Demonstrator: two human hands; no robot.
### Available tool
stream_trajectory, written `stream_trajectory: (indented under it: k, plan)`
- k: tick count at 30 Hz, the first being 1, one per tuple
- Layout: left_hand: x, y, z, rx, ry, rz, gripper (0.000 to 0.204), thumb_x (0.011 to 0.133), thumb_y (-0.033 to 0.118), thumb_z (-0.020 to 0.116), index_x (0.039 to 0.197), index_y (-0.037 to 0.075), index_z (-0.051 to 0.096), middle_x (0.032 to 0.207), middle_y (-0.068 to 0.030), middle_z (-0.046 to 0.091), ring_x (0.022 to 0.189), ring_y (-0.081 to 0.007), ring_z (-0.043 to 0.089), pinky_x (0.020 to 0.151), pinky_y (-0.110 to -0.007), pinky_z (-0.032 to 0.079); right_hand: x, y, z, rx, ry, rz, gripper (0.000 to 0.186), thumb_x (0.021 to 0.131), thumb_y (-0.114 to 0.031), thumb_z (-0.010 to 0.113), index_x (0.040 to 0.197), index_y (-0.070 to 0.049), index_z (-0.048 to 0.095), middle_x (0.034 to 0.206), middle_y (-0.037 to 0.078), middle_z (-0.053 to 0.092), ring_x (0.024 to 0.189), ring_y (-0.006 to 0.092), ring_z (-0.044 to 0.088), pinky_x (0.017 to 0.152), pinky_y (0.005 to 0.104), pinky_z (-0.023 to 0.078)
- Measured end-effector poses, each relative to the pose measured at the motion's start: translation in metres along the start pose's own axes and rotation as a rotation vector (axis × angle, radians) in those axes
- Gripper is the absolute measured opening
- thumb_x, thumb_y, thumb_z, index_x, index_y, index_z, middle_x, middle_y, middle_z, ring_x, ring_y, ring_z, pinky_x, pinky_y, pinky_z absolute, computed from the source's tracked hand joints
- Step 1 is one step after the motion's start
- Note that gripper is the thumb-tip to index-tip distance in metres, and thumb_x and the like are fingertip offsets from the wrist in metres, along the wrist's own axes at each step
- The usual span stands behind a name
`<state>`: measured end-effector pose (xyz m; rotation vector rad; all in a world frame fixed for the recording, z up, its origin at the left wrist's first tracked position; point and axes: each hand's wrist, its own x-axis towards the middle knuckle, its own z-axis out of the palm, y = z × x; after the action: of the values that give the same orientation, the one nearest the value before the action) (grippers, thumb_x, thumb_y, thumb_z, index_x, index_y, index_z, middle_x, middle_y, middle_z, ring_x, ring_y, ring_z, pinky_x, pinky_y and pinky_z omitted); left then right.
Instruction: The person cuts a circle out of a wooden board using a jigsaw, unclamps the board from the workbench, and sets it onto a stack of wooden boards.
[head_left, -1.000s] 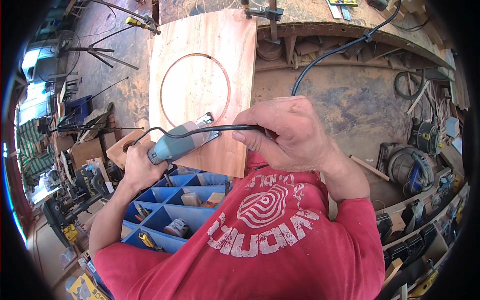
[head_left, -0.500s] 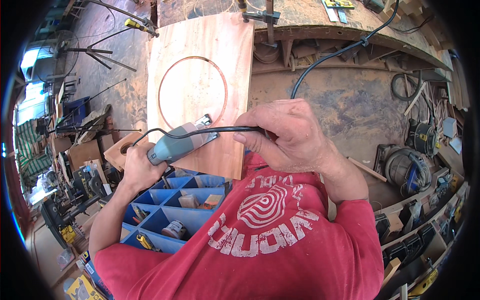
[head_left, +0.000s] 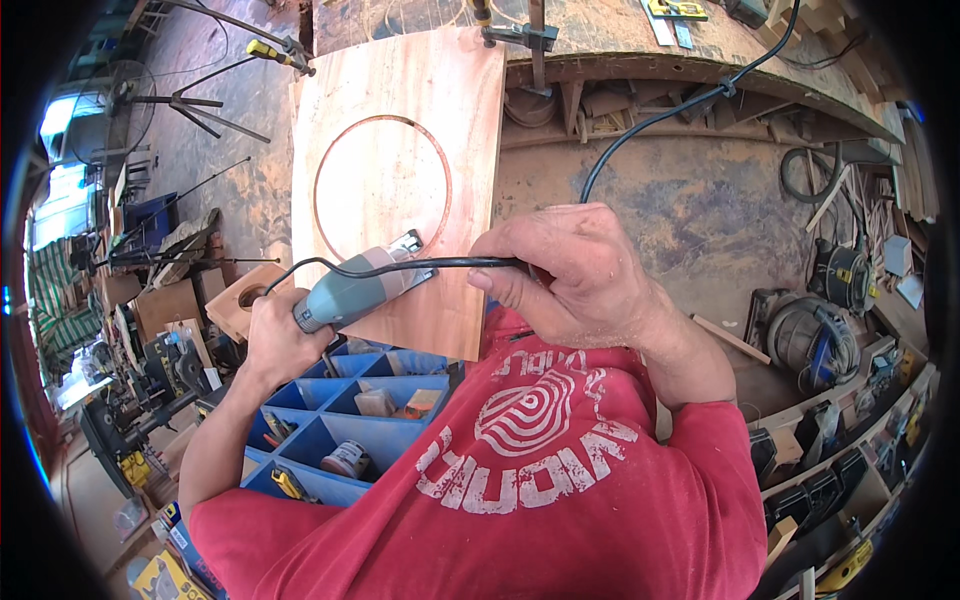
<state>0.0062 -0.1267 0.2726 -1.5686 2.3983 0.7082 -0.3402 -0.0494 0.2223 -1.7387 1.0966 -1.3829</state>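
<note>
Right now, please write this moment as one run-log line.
left hand: holds power tool | right hand: pinches black cord | wooden board: circular groove

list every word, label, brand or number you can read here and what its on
Red shirt: large white lettering around a striped emblem, partly worn; wording not copied here.
Yellow package, lower left: dark lettering, partly cut off; not copied either.
Container in the blue tray: label too small to read.
Grey-green power tool: no readable marking.

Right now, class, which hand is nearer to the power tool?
Left: the left hand grips the power tool at its rear; the right hand is right of it, holding the black cord.
</note>
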Motion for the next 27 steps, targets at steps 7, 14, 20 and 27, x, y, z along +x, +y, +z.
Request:
stream_trajectory:
  k: [7, 14, 20, 27]
  plan:
    - [-0.0006, 0.0009, 0.0009, 0.022, 0.002, -0.003, 0.021, 0.073, 0.014, 0.077, 0.083, -0.004, 0.073, 0.069, -0.0253, 0.068, 0.068, -0.0422, 0.072, 0.066, -0.044, 0.057, 0.0001, 0.0014, -0.0039, -0.011, -0.011, 0.011, 0.013, 0.088, -0.011, 0.08, 0.093, -0.004, 0.072, 0.076, 0.015, 0.07, 0.067, 0.035, 0.072, 0.058, 0.0421, 0.054]
    - [0.0016, 0.0012, 0.0005, 0.012, 0.004, 0.017, 0.021, 0.073, 0.014, 0.077, 0.082, -0.004, 0.073, 0.068, -0.0247, 0.068, 0.068, -0.0422, 0.072, 0.066, -0.044, 0.058, -0.0001, 0.006, -0.0045, 0.005, -0.004, 0.021, 0.013, 0.087, -0.011, 0.081, 0.095, -0.004, 0.072, 0.077, 0.016, 0.071, 0.069, 0.0363, 0.072, 0.059, 0.0427, 0.054]
    - [0.0037, 0.0023, 0.0, 0.017, 0.009, 0.039, 0.019, 0.073, 0.014, 0.076, 0.08, -0.003, 0.072, 0.068, -0.0243, 0.068, 0.067, -0.0422, 0.071, 0.065, -0.044, 0.057, 0.0016, 0.0096, -0.0049, 0.023, 0.011, 0.008, 0.015, 0.088, -0.011, 0.081, 0.097, -0.003, 0.073, 0.078, 0.017, 0.071, 0.07, 0.0368, 0.072, 0.06, 0.0421, 0.055]
    - [0.0037, 0.0027, 0.0006, 0.014, 0.0, 0.023, 0.02, 0.072, 0.014, 0.076, 0.081, -0.003, 0.073, 0.069, -0.023, 0.069, 0.067, -0.0414, 0.071, 0.065, -0.044, 0.058, 0.0037, 0.0084, -0.0089, 0.005, -0.018, 0.033, 0.015, 0.088, -0.01, 0.081, 0.098, -0.002, 0.073, 0.079, 0.018, 0.071, 0.071, 0.0372, 0.072, 0.06, 0.0425, 0.055]
